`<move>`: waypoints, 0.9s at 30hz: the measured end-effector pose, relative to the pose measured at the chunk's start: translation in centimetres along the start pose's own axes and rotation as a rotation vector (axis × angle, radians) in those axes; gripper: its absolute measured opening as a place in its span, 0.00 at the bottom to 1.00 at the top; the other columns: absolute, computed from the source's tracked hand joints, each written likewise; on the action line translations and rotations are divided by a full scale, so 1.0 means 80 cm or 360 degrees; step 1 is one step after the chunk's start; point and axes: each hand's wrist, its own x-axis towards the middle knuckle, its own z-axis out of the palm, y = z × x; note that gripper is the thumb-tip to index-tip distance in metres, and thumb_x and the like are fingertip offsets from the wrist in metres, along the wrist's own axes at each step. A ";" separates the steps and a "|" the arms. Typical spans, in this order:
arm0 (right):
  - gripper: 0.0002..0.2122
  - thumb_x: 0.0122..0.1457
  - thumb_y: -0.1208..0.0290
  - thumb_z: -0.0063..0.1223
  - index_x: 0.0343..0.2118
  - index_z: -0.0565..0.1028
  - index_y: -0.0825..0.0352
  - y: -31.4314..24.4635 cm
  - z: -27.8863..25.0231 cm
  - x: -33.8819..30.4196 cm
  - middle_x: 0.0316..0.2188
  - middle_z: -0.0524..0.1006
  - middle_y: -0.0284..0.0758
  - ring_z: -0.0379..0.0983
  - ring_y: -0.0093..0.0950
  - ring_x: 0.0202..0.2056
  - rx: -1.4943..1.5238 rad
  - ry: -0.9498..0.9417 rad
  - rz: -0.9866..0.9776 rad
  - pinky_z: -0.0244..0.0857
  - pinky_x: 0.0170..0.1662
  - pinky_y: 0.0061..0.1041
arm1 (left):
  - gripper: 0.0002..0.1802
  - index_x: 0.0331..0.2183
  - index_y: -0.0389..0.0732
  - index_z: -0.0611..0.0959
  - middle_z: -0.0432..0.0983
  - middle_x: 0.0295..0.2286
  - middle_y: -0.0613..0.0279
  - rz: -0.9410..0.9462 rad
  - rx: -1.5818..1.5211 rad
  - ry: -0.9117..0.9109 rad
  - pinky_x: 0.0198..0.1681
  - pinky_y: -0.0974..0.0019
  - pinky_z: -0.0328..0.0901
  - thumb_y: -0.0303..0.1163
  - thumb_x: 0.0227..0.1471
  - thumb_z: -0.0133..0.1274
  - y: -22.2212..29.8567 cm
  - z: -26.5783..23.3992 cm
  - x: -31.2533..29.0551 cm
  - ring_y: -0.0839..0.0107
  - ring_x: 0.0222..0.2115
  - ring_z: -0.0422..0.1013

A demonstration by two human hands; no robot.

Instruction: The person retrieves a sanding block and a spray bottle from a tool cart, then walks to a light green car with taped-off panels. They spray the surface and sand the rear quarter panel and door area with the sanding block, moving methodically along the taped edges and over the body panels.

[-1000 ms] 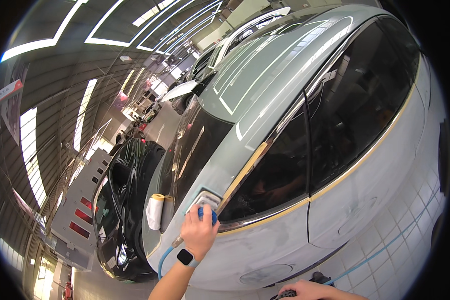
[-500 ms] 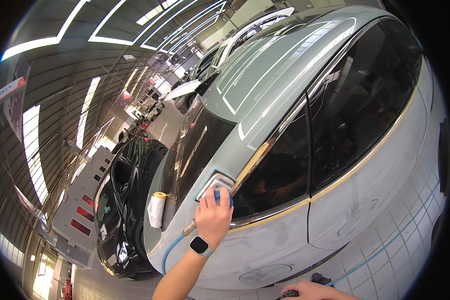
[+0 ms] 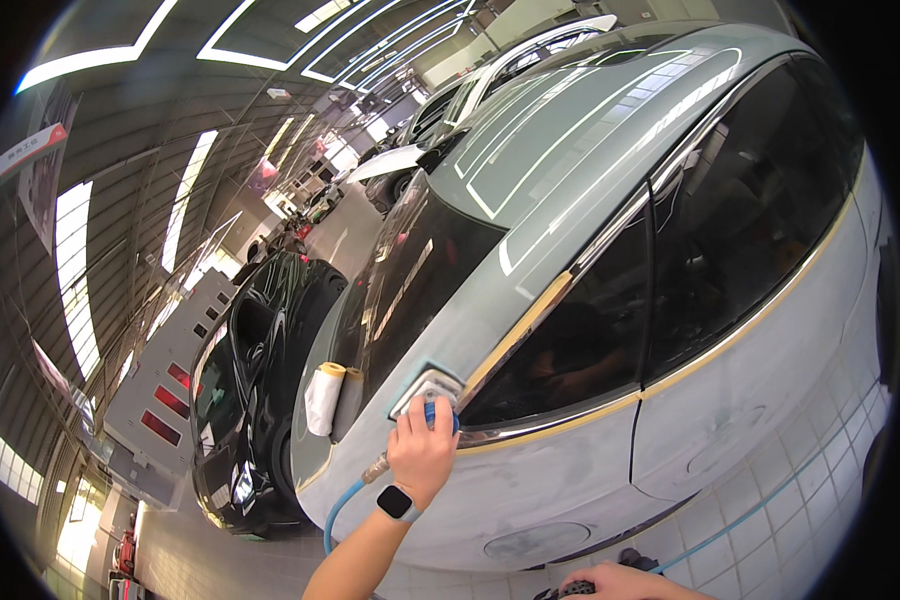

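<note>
Sander (image 3: 425, 388): set on the grey car pillar (image 3: 480, 318), just beside yellow tape (image 3: 520, 334).
Left hand (image 3: 422, 455): fingers clamped on the sander's blue top (blue hose (image 3: 344, 496) hung below).
Right hand (image 3: 620, 580): laid on a dark textured object (image 3: 576, 589); whether fingers are closed cannot be told.

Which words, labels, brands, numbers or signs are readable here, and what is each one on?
Hanging sign, white with a red end: one line of small characters, not copied out here.
Watch: dark screen, nothing readable.
Sander in the left hand: no readable marking.
Grey car: no readable lettering.
Any print farther back is too small or blurred.
</note>
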 end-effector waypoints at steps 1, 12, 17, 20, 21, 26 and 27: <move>0.15 0.64 0.59 0.62 0.40 0.80 0.70 -0.001 0.000 0.002 0.29 0.83 0.38 0.79 0.28 0.32 0.0006 -0.0020 0.0033 0.73 0.39 0.31 | 0.41 0.52 0.46 0.77 0.73 0.47 0.53 -0.0002 -0.0003 0.0016 0.33 0.56 0.71 0.35 0.33 0.77 -0.005 0.002 -0.008 0.55 0.37 0.74; 0.16 0.64 0.59 0.63 0.41 0.80 0.71 -0.021 0.008 0.022 0.28 0.83 0.38 0.79 0.27 0.31 -0.0026 -0.0093 0.0089 0.73 0.37 0.32 | 0.31 0.47 0.44 0.82 0.77 0.45 0.54 -0.0413 -0.0499 -0.0077 0.35 0.55 0.75 0.35 0.38 0.74 -0.088 0.020 -0.101 0.52 0.36 0.79; 0.13 0.66 0.65 0.62 0.43 0.80 0.71 -0.034 0.014 0.043 0.29 0.82 0.32 0.77 0.21 0.31 0.0307 -0.0122 0.0224 0.73 0.37 0.26 | 0.28 0.46 0.43 0.83 0.79 0.42 0.56 -0.0193 -0.0713 -0.0107 0.33 0.57 0.75 0.36 0.40 0.73 -0.134 0.025 -0.076 0.54 0.33 0.79; 0.12 0.67 0.66 0.61 0.45 0.80 0.71 -0.044 0.023 0.053 0.30 0.82 0.31 0.78 0.20 0.32 0.0228 -0.0083 0.0117 0.73 0.38 0.25 | 0.27 0.45 0.43 0.83 0.79 0.41 0.56 -0.0059 -0.0704 0.0049 0.32 0.58 0.75 0.36 0.41 0.72 -0.131 0.029 -0.042 0.54 0.33 0.79; 0.13 0.67 0.66 0.61 0.45 0.80 0.71 -0.047 0.026 0.054 0.30 0.82 0.32 0.78 0.20 0.32 0.0207 -0.0070 0.0080 0.73 0.38 0.25 | 0.26 0.44 0.43 0.83 0.79 0.41 0.56 -0.0036 -0.0708 0.0067 0.32 0.58 0.75 0.35 0.41 0.72 -0.128 0.027 -0.032 0.54 0.33 0.79; 0.18 0.61 0.67 0.67 0.51 0.79 0.71 -0.068 0.031 0.050 0.35 0.83 0.32 0.78 0.21 0.37 0.0470 -0.0115 0.0185 0.73 0.44 0.26 | 0.26 0.47 0.45 0.81 0.78 0.42 0.58 0.0154 -0.0774 0.0110 0.31 0.59 0.75 0.36 0.45 0.70 -0.114 0.016 0.040 0.56 0.33 0.80; 0.19 0.60 0.67 0.68 0.51 0.79 0.71 -0.072 0.031 0.050 0.37 0.83 0.32 0.77 0.21 0.39 0.0476 -0.0123 0.0151 0.72 0.46 0.27 | 0.26 0.48 0.45 0.81 0.78 0.42 0.58 0.0208 -0.0782 0.0125 0.30 0.59 0.75 0.37 0.46 0.69 -0.111 0.014 0.056 0.57 0.33 0.80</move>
